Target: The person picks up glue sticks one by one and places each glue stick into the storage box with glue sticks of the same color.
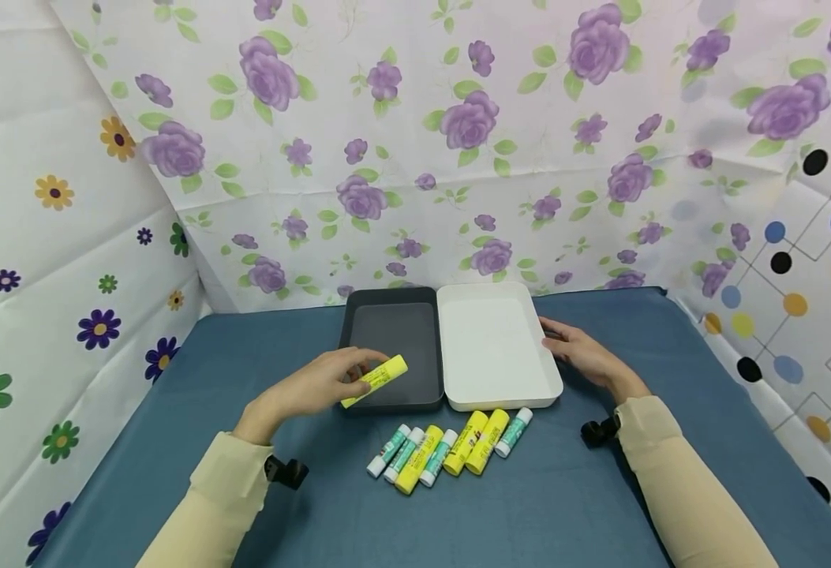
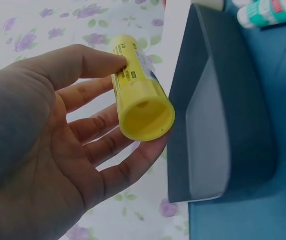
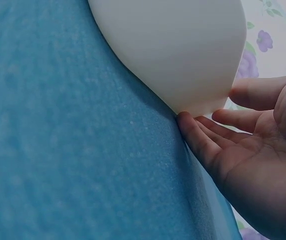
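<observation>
My left hand (image 1: pixel 316 384) pinches a yellow glue stick (image 1: pixel 383 376) between thumb and fingers, above the near left part of the dark grey tray (image 1: pixel 404 335). In the left wrist view the stick (image 2: pixel 145 107) is tilted, its hollow end towards the camera. Against the right side of the white tray (image 1: pixel 496 343) rests my right hand (image 1: pixel 589 359). The right wrist view shows its thumb by the rim and its fingertips touching the wall (image 3: pixel 183 55), fairly straight. In front of the trays lies a slanted row of yellow glue sticks (image 1: pixel 418 461) and smaller green-and-white ones (image 1: pixel 514 432).
The two trays stand side by side at the back of a table with a blue cloth (image 1: pixel 529 513). A flowered curtain (image 1: pixel 415 158) hangs right behind them, with patterned sheets (image 1: pixel 39 276) at both sides.
</observation>
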Available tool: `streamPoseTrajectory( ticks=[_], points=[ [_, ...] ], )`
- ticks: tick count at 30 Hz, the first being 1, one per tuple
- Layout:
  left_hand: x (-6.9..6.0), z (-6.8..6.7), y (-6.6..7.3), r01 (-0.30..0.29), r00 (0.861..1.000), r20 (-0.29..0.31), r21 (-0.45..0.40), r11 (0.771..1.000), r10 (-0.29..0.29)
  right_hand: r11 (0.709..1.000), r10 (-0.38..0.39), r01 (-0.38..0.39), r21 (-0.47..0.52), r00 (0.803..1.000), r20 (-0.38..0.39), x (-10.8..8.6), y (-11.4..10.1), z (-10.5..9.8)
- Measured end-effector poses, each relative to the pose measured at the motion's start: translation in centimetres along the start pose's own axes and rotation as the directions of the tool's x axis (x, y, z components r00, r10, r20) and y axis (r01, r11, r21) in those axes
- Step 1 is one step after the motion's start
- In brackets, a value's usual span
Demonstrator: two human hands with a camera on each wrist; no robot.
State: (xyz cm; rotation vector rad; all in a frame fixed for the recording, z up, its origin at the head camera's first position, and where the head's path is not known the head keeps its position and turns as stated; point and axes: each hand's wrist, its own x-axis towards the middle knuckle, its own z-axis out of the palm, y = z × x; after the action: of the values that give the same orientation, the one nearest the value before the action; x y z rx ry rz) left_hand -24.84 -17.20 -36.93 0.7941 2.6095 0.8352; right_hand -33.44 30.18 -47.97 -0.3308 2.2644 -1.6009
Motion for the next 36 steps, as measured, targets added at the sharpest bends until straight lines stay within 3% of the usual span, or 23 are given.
streamPoseTrajectory(
  ticks=[16,22,36],
  points=[
    [3.6,-3.9,-0.2,-0.006,1.000,-0.003,0.062,0.998,0.006,1.000,0.020,-0.020,-0.002,1.000,-0.011,0.4,0.2,-0.1],
    [5.1,-4.3,-0.7,0.034,0.999,-0.023,0.066,0.997,-0.033,0.999,0.036,-0.036,0.004,0.999,-0.015,0.3,0.4,-0.2],
    [7.8,-5.0,-1.8,0.072,0.996,0.039,0.085,0.994,-0.076,0.999,0.031,-0.031,-0.031,0.999,-0.014,0.3,0.3,-0.1]
  ],
)
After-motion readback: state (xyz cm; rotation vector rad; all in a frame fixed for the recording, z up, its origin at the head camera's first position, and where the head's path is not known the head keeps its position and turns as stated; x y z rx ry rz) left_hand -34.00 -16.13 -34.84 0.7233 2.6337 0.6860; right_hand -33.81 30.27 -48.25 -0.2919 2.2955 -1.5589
